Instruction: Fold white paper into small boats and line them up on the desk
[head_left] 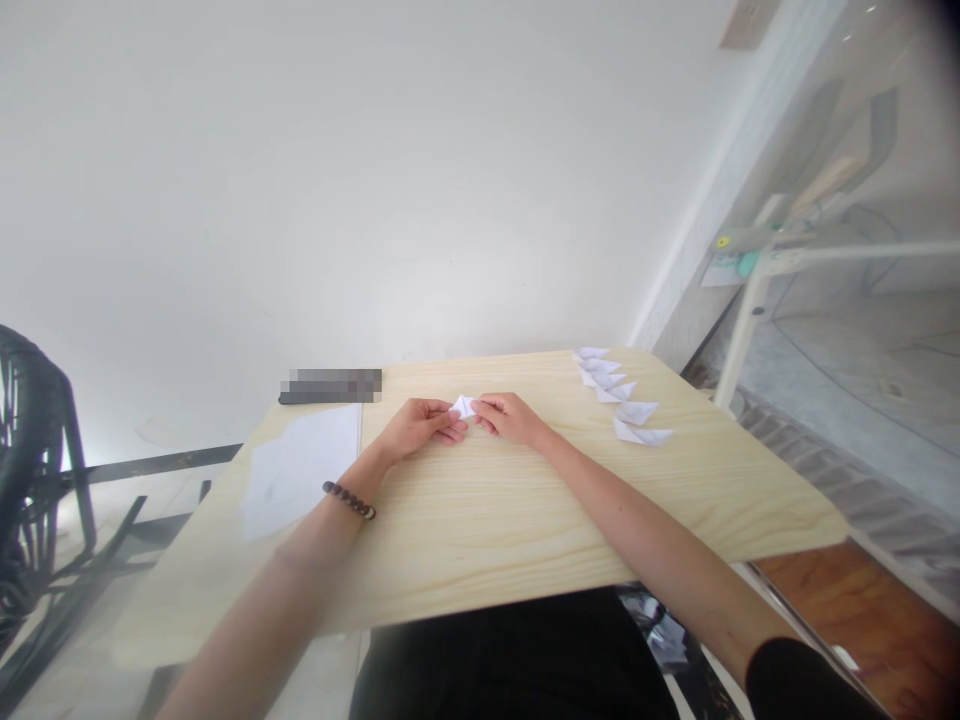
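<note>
Between my two hands, above the middle of the table, is a small piece of folded white paper (463,406). My left hand (420,428) pinches its left side, thumb on top and fingers beneath. On the right side, my right hand (508,415) grips the paper between thumb and fingers. A dark crease or edge line runs across the paper's face. Toward the right of the table stand several folded paper boats (616,384), with one boat (642,434) nearest to my right forearm.
White paper sheets (304,465) lie on the left of the wooden table (480,540). A dark, partly blurred-out long object (330,388) rests at the back left. Behind rises a white wall (412,180). A black woven chair (34,450) stands left, a white metal frame (746,330) right.
</note>
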